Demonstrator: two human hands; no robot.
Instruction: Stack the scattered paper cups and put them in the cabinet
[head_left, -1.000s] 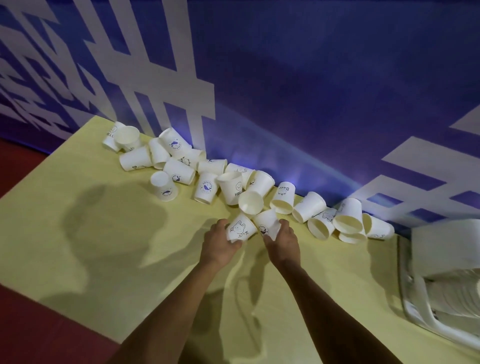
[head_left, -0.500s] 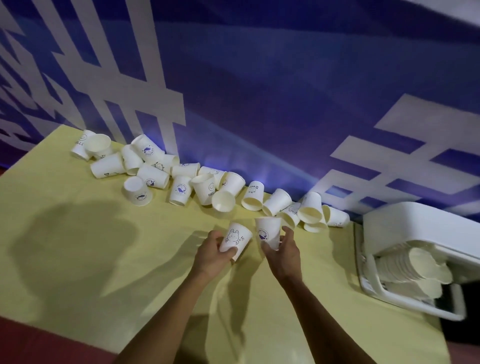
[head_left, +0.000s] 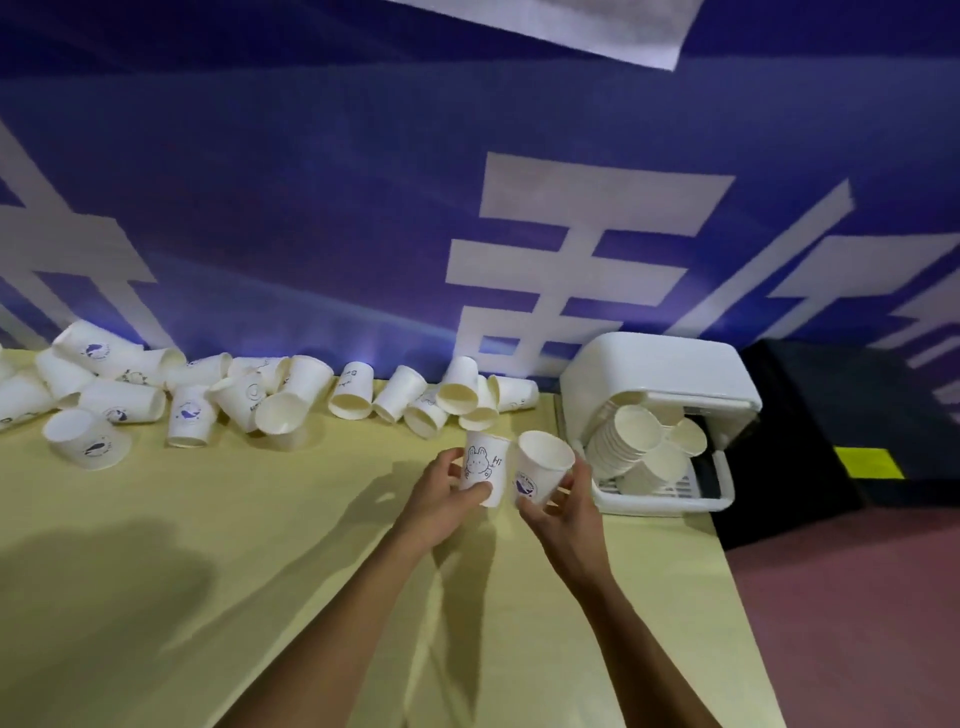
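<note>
My left hand (head_left: 441, 499) grips a white paper cup with a rabbit drawing (head_left: 485, 467), held upright above the yellow table (head_left: 260, 571). Right beside it, my right hand (head_left: 563, 512) holds a second white cup with a blue whale print (head_left: 543, 465), tilted with its mouth facing up and toward me. The two cups almost touch. Several more white cups (head_left: 291, 397) lie scattered along the back of the table by the wall. To the right stands a small white cabinet (head_left: 660, 374), open at the front, with stacks of cups (head_left: 639, 441) lying inside.
A blue wall with large white characters (head_left: 571, 260) runs behind the table. The table's right edge ends just past the cabinet, above a reddish floor (head_left: 857, 623). A black block with a yellow mark (head_left: 867, 462) sits to the cabinet's right.
Both hands have lifted their cups off the table and carried them right, toward the cabinet. The view has swung right, so the cabinet now shows fully.
</note>
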